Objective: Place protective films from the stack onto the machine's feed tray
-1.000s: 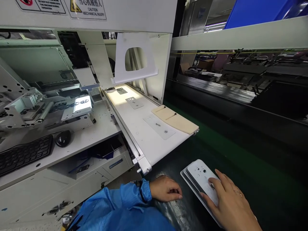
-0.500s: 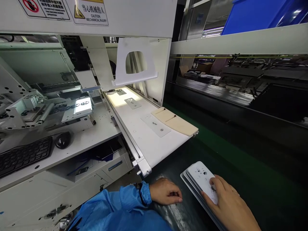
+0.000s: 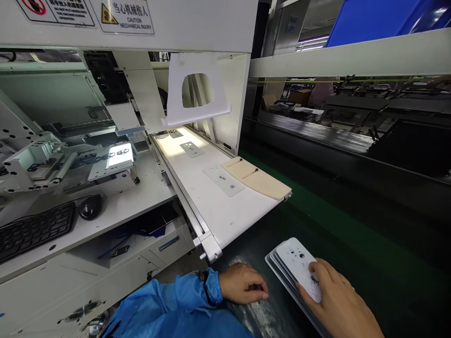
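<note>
My right hand (image 3: 338,295) is closed on the near part of a stack of thin white phone back panels (image 3: 294,260) at the lower right. Its thumb lies along the stack's left side, and the fingers bend over the top panel. Camera holes show at that panel's far end. My left hand (image 3: 244,284), in a blue sleeve, rests on the dark surface left of the stack, its fingers loosely curled with nothing visible in them. Ahead, a white conveyor belt (image 3: 218,220) carries a nearer panel (image 3: 223,180) and a farther panel (image 3: 192,149) by the lit area.
A beige guide board (image 3: 262,178) borders the belt's right side. On the left are a white bench with a mouse (image 3: 90,206) and a keyboard (image 3: 38,230). A white machine cover (image 3: 197,28) with warning labels hangs overhead. A blue bin (image 3: 380,23) sits at the upper right.
The panels on the belt have shifted slightly away, toward the lit area. The view has moved a little. Both hands keep nearly the same pose.
</note>
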The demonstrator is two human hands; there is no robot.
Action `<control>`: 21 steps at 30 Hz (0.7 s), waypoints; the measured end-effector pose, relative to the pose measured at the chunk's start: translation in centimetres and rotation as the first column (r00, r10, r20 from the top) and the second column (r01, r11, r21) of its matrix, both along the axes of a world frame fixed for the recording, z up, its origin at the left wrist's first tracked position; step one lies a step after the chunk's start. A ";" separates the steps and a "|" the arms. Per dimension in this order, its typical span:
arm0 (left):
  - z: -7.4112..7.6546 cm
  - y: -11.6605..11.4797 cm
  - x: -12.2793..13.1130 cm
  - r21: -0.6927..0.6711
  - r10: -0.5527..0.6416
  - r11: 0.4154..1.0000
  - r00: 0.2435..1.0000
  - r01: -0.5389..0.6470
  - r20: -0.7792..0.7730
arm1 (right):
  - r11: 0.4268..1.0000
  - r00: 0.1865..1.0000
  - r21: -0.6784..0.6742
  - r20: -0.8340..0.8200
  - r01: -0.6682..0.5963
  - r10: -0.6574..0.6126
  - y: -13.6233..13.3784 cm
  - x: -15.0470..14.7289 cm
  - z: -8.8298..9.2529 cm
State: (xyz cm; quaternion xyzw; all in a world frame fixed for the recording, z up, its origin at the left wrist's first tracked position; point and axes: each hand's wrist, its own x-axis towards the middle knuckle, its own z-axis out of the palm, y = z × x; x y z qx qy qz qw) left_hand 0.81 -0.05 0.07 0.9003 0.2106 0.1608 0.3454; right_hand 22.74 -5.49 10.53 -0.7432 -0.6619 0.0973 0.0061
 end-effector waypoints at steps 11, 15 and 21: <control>16.5 1.9 -14.5 0.428 0.088 0.870 0.930 -0.246 0.356 | 1.000 0.999 0.005 -0.028 0.017 -0.016 0.1 0.2 -0.2; 17.7 10.6 -17.9 0.627 0.448 0.623 0.870 -0.468 0.204 | 1.000 0.999 0.021 -0.036 0.009 -0.008 0.1 0.2 -0.4; 15.9 15.3 -18.4 0.577 0.535 0.692 0.845 -0.434 -0.006 | 0.996 0.999 0.076 -0.025 -0.036 0.037 0.0 1.0 -1.6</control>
